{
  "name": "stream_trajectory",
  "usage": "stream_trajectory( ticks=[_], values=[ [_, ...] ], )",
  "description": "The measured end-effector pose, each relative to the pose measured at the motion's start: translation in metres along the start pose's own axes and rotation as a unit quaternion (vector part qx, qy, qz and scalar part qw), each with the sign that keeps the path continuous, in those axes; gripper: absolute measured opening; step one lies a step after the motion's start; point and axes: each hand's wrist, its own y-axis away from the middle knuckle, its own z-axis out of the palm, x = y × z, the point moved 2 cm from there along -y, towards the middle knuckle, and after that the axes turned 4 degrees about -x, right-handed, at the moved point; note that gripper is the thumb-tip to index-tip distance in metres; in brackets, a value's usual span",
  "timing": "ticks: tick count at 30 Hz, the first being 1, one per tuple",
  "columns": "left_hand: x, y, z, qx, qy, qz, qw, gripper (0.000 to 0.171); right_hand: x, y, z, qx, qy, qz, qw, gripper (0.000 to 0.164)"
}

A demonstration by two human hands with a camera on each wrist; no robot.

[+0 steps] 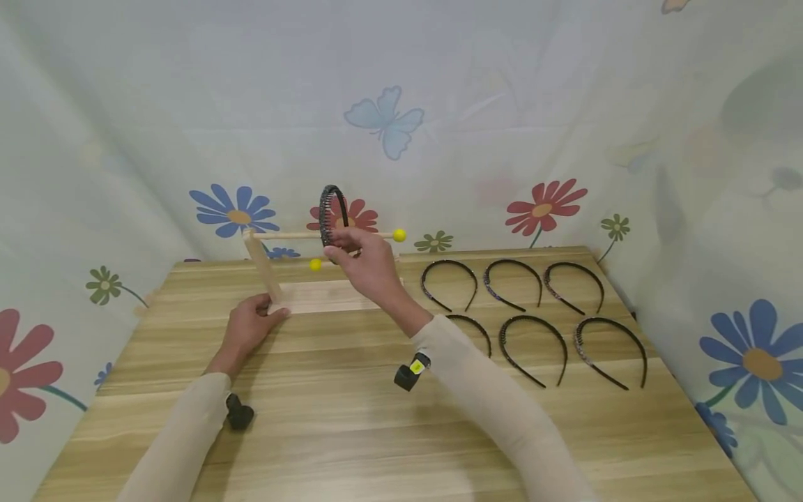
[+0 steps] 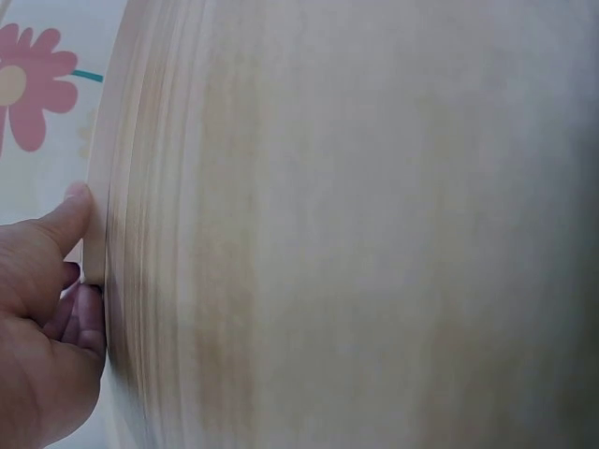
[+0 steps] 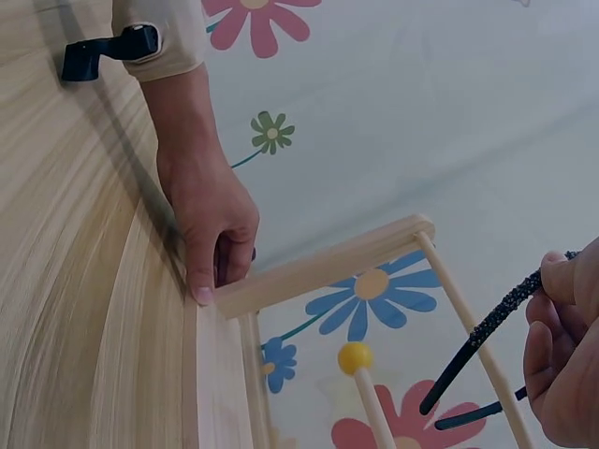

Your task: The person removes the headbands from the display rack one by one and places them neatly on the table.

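A wooden stand has a flat base [image 1: 326,298], an upright [image 1: 262,268] at its left and an upper rod [image 1: 285,236] tipped with a yellow ball [image 1: 399,236]. My left hand [image 1: 247,324] grips the base's left end, thumb on top, fingers at the side. Between thumb and fingers, my right hand [image 1: 369,263] pinches a black beaded headband [image 1: 325,209] by its side. The headband stands upright at the upper rod, its arch above it. In the right wrist view, the headband's two tips [image 3: 428,408] point down on either side of the rod.
Several black headbands lie on the right of the wooden table [image 1: 326,432] in two rows, among them one headband [image 1: 567,265] at the back right. The right forearm partly covers a front-row headband [image 1: 483,328]. A second yellow ball [image 1: 316,265] tips a lower rod. Flowered cloth hangs behind.
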Motion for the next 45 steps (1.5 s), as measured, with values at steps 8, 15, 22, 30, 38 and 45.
stream_trajectory(
  ticks=[8, 15, 22, 30, 38, 45],
  values=[
    [0.001, -0.001, 0.002, 0.004, 0.004, 0.007, 1.0000, 0.053, 0.008, 0.006, -0.014, 0.021, -0.011, -0.015, 1.000, 0.025],
    [-0.002, -0.001, 0.002, 0.005, 0.003, 0.009, 0.9999, 0.053, 0.015, 0.008, -0.024, 0.037, 0.010, -0.023, 0.999, 0.024],
    [-0.002, -0.001, 0.001, 0.002, 0.009, 0.005, 0.9999, 0.054, 0.020, 0.010, -0.037, 0.047, 0.005, -0.019, 0.999, 0.024],
    [-0.001, 0.000, 0.001, -0.001, 0.015, 0.002, 0.9999, 0.056, 0.026, 0.013, -0.048, 0.055, 0.027, -0.013, 0.998, 0.026],
    [-0.001, 0.000, 0.001, -0.004, 0.017, 0.003, 0.9998, 0.057, 0.030, 0.016, -0.060, 0.069, 0.030, -0.012, 0.997, 0.023],
    [0.000, 0.000, 0.001, -0.004, 0.014, 0.004, 0.9999, 0.058, 0.034, 0.020, -0.067, 0.075, 0.024, -0.015, 0.997, 0.025]
  ],
)
